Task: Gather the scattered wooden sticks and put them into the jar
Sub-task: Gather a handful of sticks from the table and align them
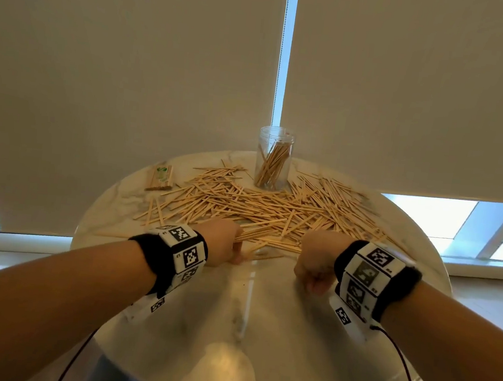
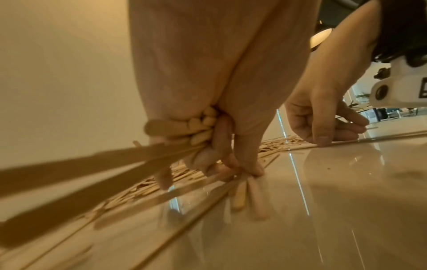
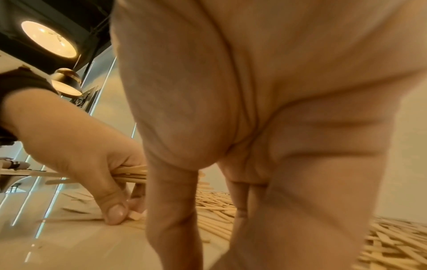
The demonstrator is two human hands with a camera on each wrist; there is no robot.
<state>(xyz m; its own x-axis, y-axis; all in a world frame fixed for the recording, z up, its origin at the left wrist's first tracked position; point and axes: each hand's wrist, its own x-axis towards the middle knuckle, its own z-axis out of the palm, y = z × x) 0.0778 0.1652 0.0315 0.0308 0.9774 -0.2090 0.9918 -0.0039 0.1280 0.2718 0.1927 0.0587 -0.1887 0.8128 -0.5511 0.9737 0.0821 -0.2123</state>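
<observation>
A clear jar (image 1: 274, 158) with several wooden sticks leaning inside stands at the far side of the round marble table (image 1: 276, 331). A wide heap of loose wooden sticks (image 1: 261, 206) lies in front of it. My left hand (image 1: 229, 245) grips a bundle of sticks (image 2: 175, 131) in its palm while its fingertips (image 2: 251, 169) pinch at another stick on the table. My right hand (image 1: 313, 273) is at the heap's near edge with its fingers curled down. In the left wrist view its thumb (image 2: 323, 140) and fingers pinch a thin stick (image 2: 381, 138) lying on the table.
A wrapped packet of sticks (image 1: 159, 178) lies at the table's far left. Beige roller blinds (image 1: 132, 71) hang right behind the table. Black cables (image 1: 407, 374) trail from both wrist bands. The near half of the table carries only reflections.
</observation>
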